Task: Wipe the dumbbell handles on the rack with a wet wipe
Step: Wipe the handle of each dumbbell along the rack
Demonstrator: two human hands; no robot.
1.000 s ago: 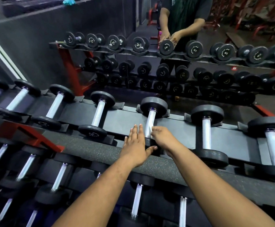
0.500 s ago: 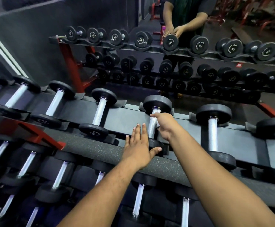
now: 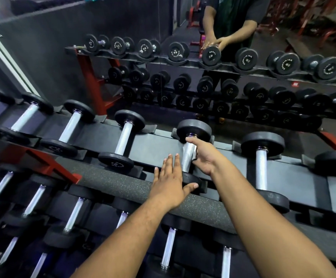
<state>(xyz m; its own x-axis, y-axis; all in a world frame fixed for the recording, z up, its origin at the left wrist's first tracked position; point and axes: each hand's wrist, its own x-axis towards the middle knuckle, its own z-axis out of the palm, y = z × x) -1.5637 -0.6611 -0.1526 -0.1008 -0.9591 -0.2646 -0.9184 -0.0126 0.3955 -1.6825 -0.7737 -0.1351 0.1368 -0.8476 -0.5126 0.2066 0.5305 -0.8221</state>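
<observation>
The dumbbell handle (image 3: 187, 161) is a silver knurled bar between two black heads, lying on the top shelf of the rack (image 3: 155, 143) at centre. My right hand (image 3: 203, 157) wraps round the handle from the right, near the far head (image 3: 194, 128), with the index finger stretched along the top. A pale strip under its fingers may be the wet wipe; I cannot tell for sure. My left hand (image 3: 170, 185) lies flat with straight fingers beside the handle, its thumb on the near head (image 3: 193, 181).
More dumbbells sit on the same shelf to the left (image 3: 124, 141) and to the right (image 3: 261, 167). A speckled padded bar (image 3: 123, 183) runs along the front edge above a lower tier of dumbbells (image 3: 74, 213). A mirror (image 3: 223, 77) behind the rack reflects everything.
My right hand has slid along the handle from its near end up to the far head. My left hand has stayed where it was.
</observation>
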